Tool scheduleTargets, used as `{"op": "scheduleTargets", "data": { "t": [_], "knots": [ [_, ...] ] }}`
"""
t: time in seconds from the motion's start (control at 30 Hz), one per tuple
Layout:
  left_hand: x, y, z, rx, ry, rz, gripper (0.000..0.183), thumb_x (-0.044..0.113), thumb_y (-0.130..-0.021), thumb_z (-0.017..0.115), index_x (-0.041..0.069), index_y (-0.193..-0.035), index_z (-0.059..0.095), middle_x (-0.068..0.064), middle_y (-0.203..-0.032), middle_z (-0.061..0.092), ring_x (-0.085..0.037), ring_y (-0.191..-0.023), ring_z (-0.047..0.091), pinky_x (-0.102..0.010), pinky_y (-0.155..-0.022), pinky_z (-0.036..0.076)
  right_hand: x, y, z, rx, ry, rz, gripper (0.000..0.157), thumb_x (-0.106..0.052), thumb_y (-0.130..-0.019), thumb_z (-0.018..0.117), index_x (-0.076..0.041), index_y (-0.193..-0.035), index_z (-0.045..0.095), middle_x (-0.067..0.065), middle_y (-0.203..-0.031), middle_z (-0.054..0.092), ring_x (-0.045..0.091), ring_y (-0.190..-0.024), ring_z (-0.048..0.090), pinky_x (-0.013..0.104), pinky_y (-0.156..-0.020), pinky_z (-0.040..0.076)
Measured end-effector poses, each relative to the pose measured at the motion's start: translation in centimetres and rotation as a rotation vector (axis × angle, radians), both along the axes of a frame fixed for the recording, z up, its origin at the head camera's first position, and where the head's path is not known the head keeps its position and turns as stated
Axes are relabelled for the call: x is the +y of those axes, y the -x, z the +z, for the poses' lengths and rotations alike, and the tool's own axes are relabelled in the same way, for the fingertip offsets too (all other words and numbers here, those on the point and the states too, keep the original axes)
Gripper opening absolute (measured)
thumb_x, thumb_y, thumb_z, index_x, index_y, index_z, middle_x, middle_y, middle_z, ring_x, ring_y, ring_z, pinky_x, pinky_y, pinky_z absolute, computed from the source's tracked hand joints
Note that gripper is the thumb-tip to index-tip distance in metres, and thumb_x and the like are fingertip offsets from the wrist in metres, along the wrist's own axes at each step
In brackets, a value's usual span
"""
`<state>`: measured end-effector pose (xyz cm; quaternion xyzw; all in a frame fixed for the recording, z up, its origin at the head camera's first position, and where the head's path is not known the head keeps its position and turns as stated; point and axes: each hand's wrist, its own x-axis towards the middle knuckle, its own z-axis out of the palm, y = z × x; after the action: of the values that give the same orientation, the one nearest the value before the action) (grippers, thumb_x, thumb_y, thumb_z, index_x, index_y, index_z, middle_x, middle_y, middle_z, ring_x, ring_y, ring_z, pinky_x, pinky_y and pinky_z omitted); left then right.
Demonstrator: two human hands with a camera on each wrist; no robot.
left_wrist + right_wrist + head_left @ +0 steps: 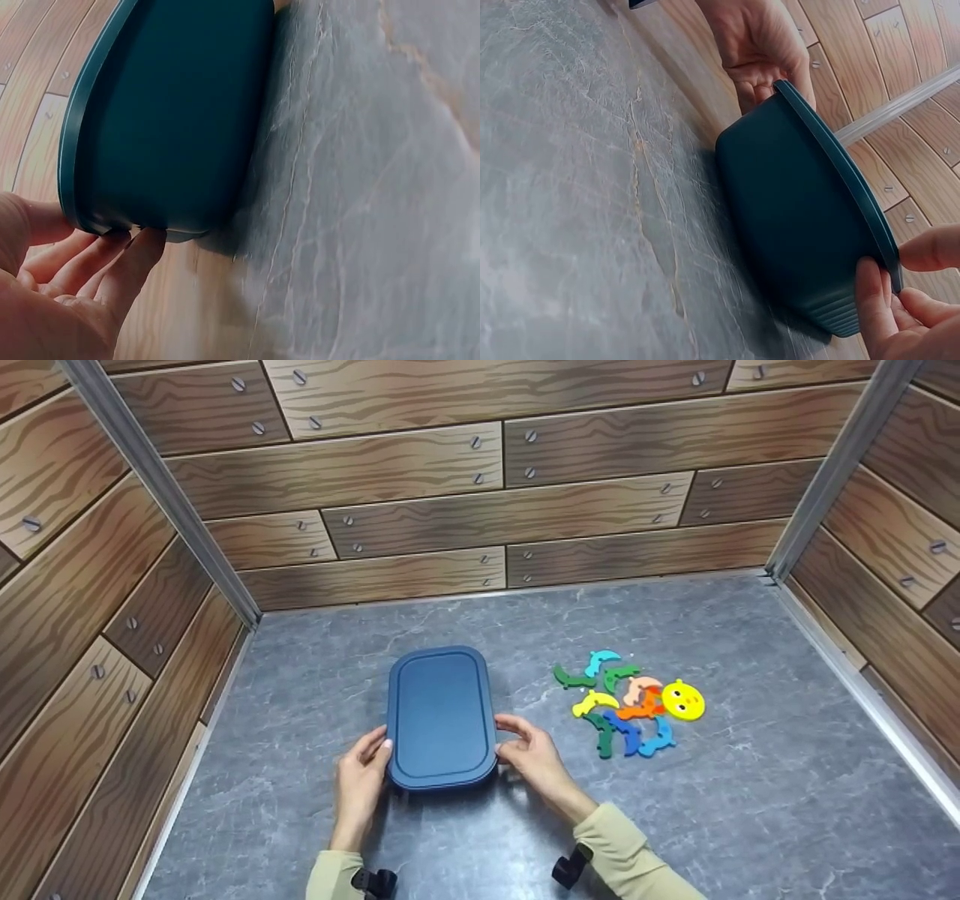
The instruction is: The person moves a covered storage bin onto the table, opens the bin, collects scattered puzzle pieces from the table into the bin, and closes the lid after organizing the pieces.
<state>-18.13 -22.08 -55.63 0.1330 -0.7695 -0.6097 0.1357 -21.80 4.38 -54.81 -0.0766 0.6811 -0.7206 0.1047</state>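
The blue box (441,718) sits on or just over the worktop (247,780), at 9 o'clock from the toy pieces (637,711); the left hand (360,780) pinches its rim (847,169) at 8 o'clock, the right hand (531,751) at 4; it looks light, stiff and smooth, best held under that rim

The counter (262,750) is grey, marbled with pale veins and brownish streaks. The box (441,720) looks plain dark blue from the head, teal from both wrists. Nearer the counter's right edge, the round piece (683,702) is yellow with black-and-white eyes; the curved pieces (592,701) are yellow, orange, peach, cyan, blue and several greens. Along the far edge, the wall (420,461) has a brown wood-plank pattern, dark-grained, with grey screw heads. The sleeves (621,840) are beige.
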Motion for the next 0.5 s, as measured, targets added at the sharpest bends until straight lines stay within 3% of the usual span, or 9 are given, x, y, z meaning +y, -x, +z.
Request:
{"op": "scheduleTargets", "data": {
  "t": [0.17,0.3,0.5],
  "knots": [
    [0.4,0.0,0.1,0.013,-0.058,-0.022,0.038,0.012,-0.097,0.062,-0.002,-0.133,0.06,-0.02,-0.13,0.061,-0.029,-0.122,0.057,-0.034,-0.098,0.047,0.4,0.1,-0.4,0.004,0.013,-0.004,0.055,0.008,-0.086,0.059,0.009,-0.14,0.046,0.026,-0.136,0.051,0.023,-0.085,0.066,0.043,-0.072,0.057],
    [0.7,0.0,0.1,0.011,-0.085,-0.039,0.039,0.01,-0.098,0.061,-0.004,-0.134,0.058,-0.023,-0.131,0.059,-0.031,-0.122,0.056,-0.028,-0.094,0.048,0.8,0.2,-0.4,0.004,0.016,-0.012,0.055,0.008,-0.086,0.059,0.01,-0.14,0.046,0.027,-0.136,0.052,0.026,-0.088,0.066,0.045,-0.076,0.057],
    [1.2,0.1,0.1,0.003,-0.114,-0.053,0.038,0.01,-0.098,0.061,-0.003,-0.133,0.059,-0.023,-0.13,0.06,-0.029,-0.12,0.057,-0.02,-0.087,0.049,1.3,-0.2,0.1,0.009,-0.004,-0.025,0.056,0.006,-0.086,0.06,0.007,-0.14,0.047,0.024,-0.136,0.052,0.022,-0.084,0.065,0.041,-0.069,0.057]
  ]
}}
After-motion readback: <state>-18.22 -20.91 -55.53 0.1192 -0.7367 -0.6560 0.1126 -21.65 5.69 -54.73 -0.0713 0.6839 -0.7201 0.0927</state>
